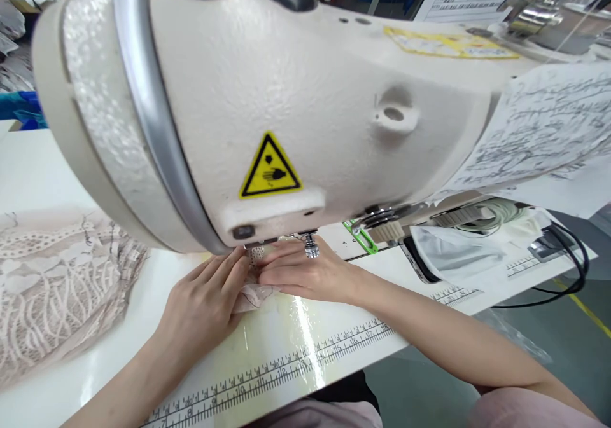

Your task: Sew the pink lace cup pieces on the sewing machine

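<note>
A sewing machine (pixel 334 97) fills the upper view, its head over both hands. Below it lies a small piece of pale pink lace fabric (pixel 252 296). My left hand (pixel 203 297) is closed on the fabric's left side, fingers together and pointing under the machine head. From the right, my right hand (pixel 305 270) grips the same fabric with bent fingers, close beside the left fingertips. The needle area and some fingertips are hidden by the machine head. A larger heap of lace fabric (pixel 62 288) spreads over the table at the left.
A printed ruler (pixel 281 372) runs along the front edge of the white table (pixel 200 377). Right of the hands are a green-edged piece (pixel 361 237), a dark-edged phone-like object (pixel 417 259), a white cloth (pixel 465 256) and black cables (pixel 580 262). Handwritten papers (pixel 539 123) hang on the machine.
</note>
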{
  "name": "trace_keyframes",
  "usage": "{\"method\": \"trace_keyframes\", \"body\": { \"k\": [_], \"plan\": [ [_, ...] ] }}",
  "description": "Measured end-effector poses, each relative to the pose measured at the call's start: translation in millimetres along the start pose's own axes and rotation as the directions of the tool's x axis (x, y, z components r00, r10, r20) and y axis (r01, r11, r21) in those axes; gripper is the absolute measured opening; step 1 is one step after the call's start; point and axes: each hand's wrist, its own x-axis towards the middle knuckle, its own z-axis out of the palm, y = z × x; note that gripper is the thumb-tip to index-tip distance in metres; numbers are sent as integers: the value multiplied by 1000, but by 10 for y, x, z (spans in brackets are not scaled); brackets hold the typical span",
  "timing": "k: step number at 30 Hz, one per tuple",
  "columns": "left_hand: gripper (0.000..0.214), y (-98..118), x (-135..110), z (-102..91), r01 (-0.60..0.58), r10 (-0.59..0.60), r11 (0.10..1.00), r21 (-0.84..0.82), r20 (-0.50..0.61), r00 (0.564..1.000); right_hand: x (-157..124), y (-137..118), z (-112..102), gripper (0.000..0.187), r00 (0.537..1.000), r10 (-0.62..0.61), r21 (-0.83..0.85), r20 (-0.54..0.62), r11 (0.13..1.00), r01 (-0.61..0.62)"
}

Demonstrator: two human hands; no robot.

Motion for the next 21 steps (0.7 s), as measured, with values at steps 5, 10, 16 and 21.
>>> {"method": "trace_keyframes", "body": {
  "k": [5, 10, 16, 21],
  "plan": [
    [37, -5, 0, 7, 4, -4, 1000, -1, -4, 1000, -5, 22, 25, 23, 999, -23, 14, -28, 1000, 23],
    [35, -1, 5, 15, 15, -15, 1000, -7, 6, 1000, -5, 60, 54, 22, 1000, -17, 52, 15, 999, 17],
    [42, 5, -10, 29, 16, -16, 1000, -20, 11, 1000, -16, 90, 83, 22, 999, 11, 69, 34, 998, -13],
    [45, 23, -3, 41, 7, -7, 1000, -4, -3, 1000, -1, 143, 97, 16, 1000, -6, 126, -26, 992, 9]
  ]
}}
